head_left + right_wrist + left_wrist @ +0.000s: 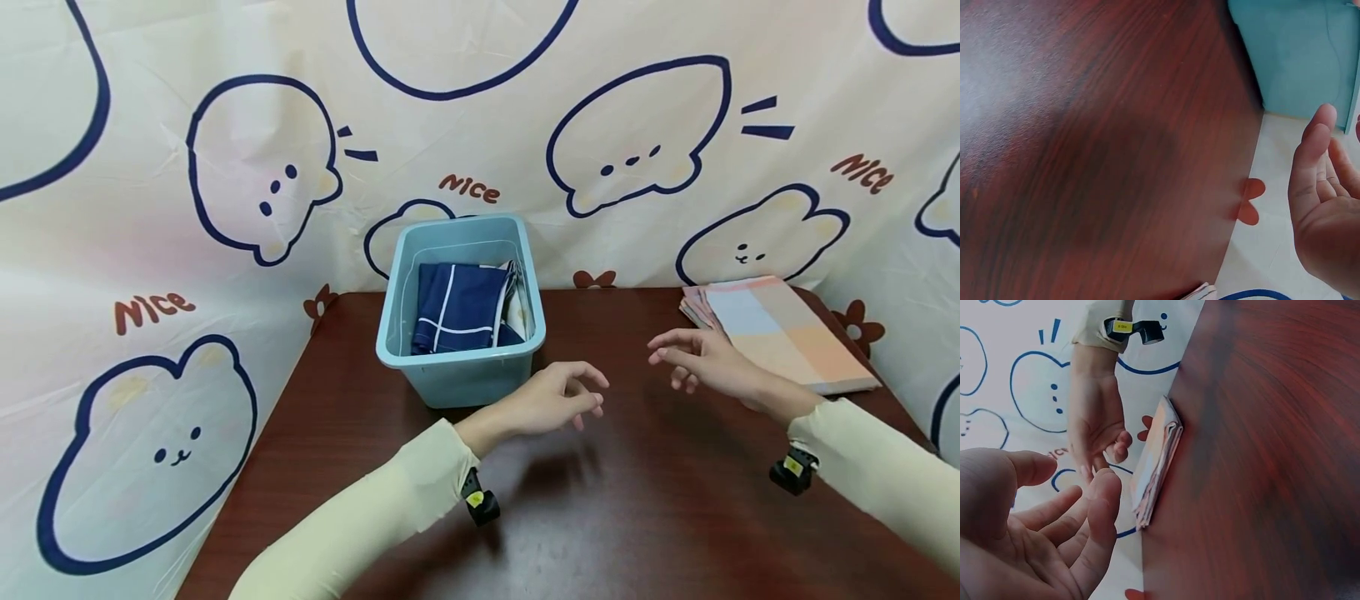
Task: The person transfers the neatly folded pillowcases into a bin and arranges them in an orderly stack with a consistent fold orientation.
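Note:
In the head view my left hand hovers above the table, just right of the blue plastic bin, its fingers loosely bent around nothing. My right hand is also in the air, near the left side of a folded checked cloth in orange, beige and pale blue. That hand too holds nothing. Inside the bin lies a folded navy cloth with white lines, beside a pale patterned cloth. From the left wrist, the folded layers of the checked cloth show at the table's edge.
A dark reddish-brown wooden table carries the bin and the checked cloth. Behind and beside it hangs a pale curtain printed with cartoon outlines and the word "Nice". Each wrist wears a small black camera.

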A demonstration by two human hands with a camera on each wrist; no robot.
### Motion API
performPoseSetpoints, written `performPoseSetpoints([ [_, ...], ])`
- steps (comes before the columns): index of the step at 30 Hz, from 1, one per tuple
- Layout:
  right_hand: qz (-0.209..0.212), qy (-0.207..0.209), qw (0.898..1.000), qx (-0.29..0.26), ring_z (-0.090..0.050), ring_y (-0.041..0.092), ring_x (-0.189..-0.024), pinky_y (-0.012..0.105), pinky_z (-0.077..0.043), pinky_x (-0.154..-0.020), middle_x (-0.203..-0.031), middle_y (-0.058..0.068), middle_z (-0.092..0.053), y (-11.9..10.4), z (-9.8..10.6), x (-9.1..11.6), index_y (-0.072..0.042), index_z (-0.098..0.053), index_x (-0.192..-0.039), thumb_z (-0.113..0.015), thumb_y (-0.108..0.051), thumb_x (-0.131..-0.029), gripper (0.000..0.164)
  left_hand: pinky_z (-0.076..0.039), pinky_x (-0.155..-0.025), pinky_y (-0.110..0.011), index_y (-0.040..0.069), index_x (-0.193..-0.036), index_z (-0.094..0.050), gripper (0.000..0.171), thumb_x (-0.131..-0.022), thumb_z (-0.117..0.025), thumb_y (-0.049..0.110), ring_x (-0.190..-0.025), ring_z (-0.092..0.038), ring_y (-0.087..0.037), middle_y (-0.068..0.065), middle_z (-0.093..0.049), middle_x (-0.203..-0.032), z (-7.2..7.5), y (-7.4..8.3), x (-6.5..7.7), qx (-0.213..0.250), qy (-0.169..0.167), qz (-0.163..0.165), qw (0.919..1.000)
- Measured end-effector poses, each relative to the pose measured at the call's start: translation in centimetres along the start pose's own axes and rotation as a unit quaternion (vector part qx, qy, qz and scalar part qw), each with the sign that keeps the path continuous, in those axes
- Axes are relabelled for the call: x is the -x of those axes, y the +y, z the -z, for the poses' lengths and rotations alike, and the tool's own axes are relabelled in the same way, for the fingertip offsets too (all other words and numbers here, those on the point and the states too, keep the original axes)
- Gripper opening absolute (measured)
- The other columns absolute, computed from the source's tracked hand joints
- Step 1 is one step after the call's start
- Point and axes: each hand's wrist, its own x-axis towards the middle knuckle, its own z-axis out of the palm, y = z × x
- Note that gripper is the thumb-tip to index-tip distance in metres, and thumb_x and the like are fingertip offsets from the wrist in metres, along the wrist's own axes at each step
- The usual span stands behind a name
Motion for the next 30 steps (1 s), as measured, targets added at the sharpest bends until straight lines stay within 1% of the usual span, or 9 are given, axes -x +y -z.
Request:
performPoseSetpoints([
  [3, 0.005, -0.001, 1.0, 0.001, -0.066, 0.015, -0.068, 0.035, -0.059, -0.062, -0.101, -0.01, -0.072, 0.5, -0.1, 0.1, 0.004, -0.054, -0.133, -0.053, -0.026, -0.106, 0.04, -0.052, -0.064, -0.025, 0.013, -0.124, -0.062, 0.022, -0.103, -0.057, 0.019, -0.074, -0.07, -0.023, -0.01, -0.076, -0.104, -0.3, -0.7, -0.1, 0.002, 0.006, 0.008, 0.9999],
  [5, 0.006, 0.0, 1.0, 0.001, -0.067, 0.015, -0.068, 0.035, -0.059, -0.062, -0.101, -0.01, -0.072, 0.8, -0.2, 0.2, 0.004, -0.054, -0.133, -0.053, -0.026, -0.106, 0.04, -0.052, -0.064, -0.026, 0.012, -0.124, -0.062, 0.022, -0.103, -0.057, 0.018, -0.078, -0.071, -0.03, -0.012, -0.076, -0.105, -0.5, -1.3, -0.2, 0.006, 0.01, 0.012, 0.9999],
  [11, 0.009, 0.006, 1.0, 0.0, -0.066, 0.015, -0.067, 0.033, -0.058, -0.06, -0.101, -0.008, -0.072, 1.8, 0.0, 0.3, 0.005, -0.054, -0.133, -0.053, -0.025, -0.106, 0.04, -0.057, -0.072, -0.04, 0.01, -0.123, -0.062, 0.021, -0.103, -0.054, 0.012, -0.085, -0.07, -0.042, -0.013, -0.076, -0.104, -0.9, -2.3, -0.7, 0.026, 0.021, 0.019, 0.9992],
  [14, 0.011, 0.015, 1.0, 0.005, -0.067, 0.016, -0.067, 0.032, -0.058, -0.06, -0.1, -0.011, -0.071, 2.2, 0.3, 0.4, 0.005, -0.054, -0.133, -0.053, -0.026, -0.107, 0.041, -0.057, -0.068, -0.038, 0.009, -0.122, -0.062, 0.021, -0.102, -0.055, 0.011, -0.08, -0.071, -0.038, -0.017, -0.075, -0.105, -1.2, -2.5, -1.0, 0.035, 0.024, 0.02, 0.9989],
  [19, 0.001, 0.022, 1.0, 0.008, -0.068, 0.02, -0.07, 0.034, -0.058, -0.062, -0.098, -0.018, -0.07, 2.7, 0.7, 0.6, 0.004, -0.053, -0.134, -0.051, -0.029, -0.107, 0.042, -0.05, -0.056, -0.025, 0.01, -0.121, -0.062, 0.02, -0.102, -0.055, 0.012, -0.069, -0.068, -0.022, -0.018, -0.076, -0.105, -1.5, -3.0, -1.4, 0.036, 0.03, 0.022, 0.9987],
  [21, -0.003, 0.025, 1.0, 0.012, -0.069, 0.022, -0.071, 0.034, -0.059, -0.063, -0.098, -0.017, -0.07, 2.8, 1.0, 0.7, 0.003, -0.053, -0.135, -0.051, -0.03, -0.107, 0.043, -0.049, -0.055, -0.024, 0.01, -0.12, -0.063, 0.02, -0.102, -0.055, 0.012, -0.069, -0.068, -0.023, -0.018, -0.076, -0.105, -1.6, -3.2, -1.6, 0.036, 0.033, 0.022, 0.9986],
  [24, 0.0, 0.031, 0.999, 0.026, -0.069, 0.024, -0.072, 0.034, -0.058, -0.063, -0.103, -0.008, -0.071, 3.0, 1.2, 0.9, 0.004, -0.053, -0.135, -0.051, -0.029, -0.107, 0.043, -0.048, -0.055, -0.024, 0.011, -0.12, -0.063, 0.02, -0.102, -0.055, 0.012, -0.071, -0.069, -0.026, -0.017, -0.076, -0.106, -1.6, -3.6, -1.7, 0.031, 0.037, 0.02, 0.9986],
  [28, 0.012, 0.042, 0.998, 0.045, -0.068, 0.025, -0.071, 0.034, -0.058, -0.062, -0.112, 0.011, -0.071, 3.3, 1.5, 1.1, 0.005, -0.054, -0.134, -0.051, -0.026, -0.107, 0.04, -0.05, -0.058, -0.024, 0.011, -0.122, -0.063, 0.022, -0.102, -0.055, 0.015, -0.072, -0.07, -0.025, -0.016, -0.076, -0.106, -1.6, -4.0, -2.0, 0.013, 0.047, 0.019, 0.9986],
  [30, 0.017, 0.046, 0.997, 0.054, -0.068, 0.025, -0.07, 0.034, -0.058, -0.061, -0.113, 0.013, -0.071, 3.6, 1.5, 1.2, 0.005, -0.054, -0.133, -0.051, -0.026, -0.107, 0.04, -0.051, -0.06, -0.024, 0.011, -0.124, -0.062, 0.023, -0.102, -0.055, 0.016, -0.072, -0.069, -0.023, -0.014, -0.076, -0.104, -1.5, -4.2, -2.2, 0.007, 0.054, 0.021, 0.9983],
])
